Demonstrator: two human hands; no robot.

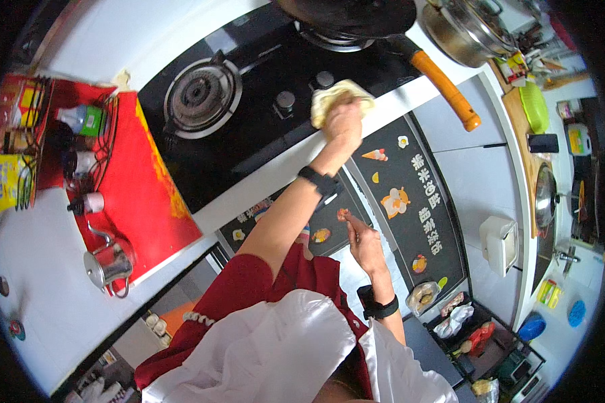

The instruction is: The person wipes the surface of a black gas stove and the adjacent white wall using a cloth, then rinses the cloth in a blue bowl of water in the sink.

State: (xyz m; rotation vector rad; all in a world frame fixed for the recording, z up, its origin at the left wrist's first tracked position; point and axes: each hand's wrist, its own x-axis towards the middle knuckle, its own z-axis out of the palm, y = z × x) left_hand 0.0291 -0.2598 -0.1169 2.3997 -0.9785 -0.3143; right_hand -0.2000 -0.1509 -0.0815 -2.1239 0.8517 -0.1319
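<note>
My left hand is pressed on a pale yellow cloth, bunched on the front part of the black glass gas hob, next to a control knob. The cloth reaches the white counter edge. My right hand hangs lower, over the floor, with its fingers curled. A small reddish shape shows at its fingertip; I cannot tell whether it is held or printed on the dark floor mat behind. Both wrists wear black bands.
A dark wok with a wooden handle stands on the far burner, beside a steel pot. The near burner is bare. On the left, a steel kettle and a wire rack with bottles stand by a red mat.
</note>
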